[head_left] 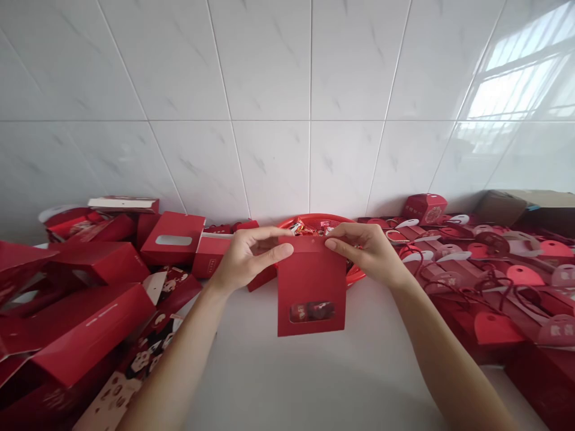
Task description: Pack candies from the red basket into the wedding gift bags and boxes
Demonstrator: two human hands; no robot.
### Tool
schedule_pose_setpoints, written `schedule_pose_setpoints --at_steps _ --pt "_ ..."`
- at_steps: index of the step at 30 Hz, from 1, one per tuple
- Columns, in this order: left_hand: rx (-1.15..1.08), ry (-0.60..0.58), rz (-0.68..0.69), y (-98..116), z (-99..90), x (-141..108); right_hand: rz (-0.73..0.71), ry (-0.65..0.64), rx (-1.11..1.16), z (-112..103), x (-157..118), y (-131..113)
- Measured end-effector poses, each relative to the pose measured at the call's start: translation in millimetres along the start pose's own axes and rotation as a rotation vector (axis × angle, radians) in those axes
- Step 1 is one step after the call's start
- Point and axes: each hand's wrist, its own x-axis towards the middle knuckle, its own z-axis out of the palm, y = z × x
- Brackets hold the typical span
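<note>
At the left, red boxes (96,332) lie heaped at odd angles, seemingly piled loosely rather than lined up. Next, the left hand (247,254) pinches the upper left corner of a red bag (312,278), thumb in front and fingers behind. The bag is upright in the middle, in front of a red basket (357,276) of wrapped sweets (299,227), its window (313,311) facing the person. The right hand (363,250) grips the opposite top corner, likely so the pair keeps it level and its top together. Rightward, handled boxes (496,329) crowd the bench (314,383), probably packed close to save room, before a cardboard box (501,206).
</note>
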Motion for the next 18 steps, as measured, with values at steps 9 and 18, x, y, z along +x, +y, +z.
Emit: schedule_pose_setpoints --at_steps 9,18 --pt "0.066 0.19 0.072 -2.0 11.0 -1.7 -0.033 0.062 -0.02 -2.6 -2.7 -12.2" --pt "0.02 -0.06 -0.107 -39.6 27.2 14.6 -0.092 0.685 -0.069 -47.2 -28.1 -50.2"
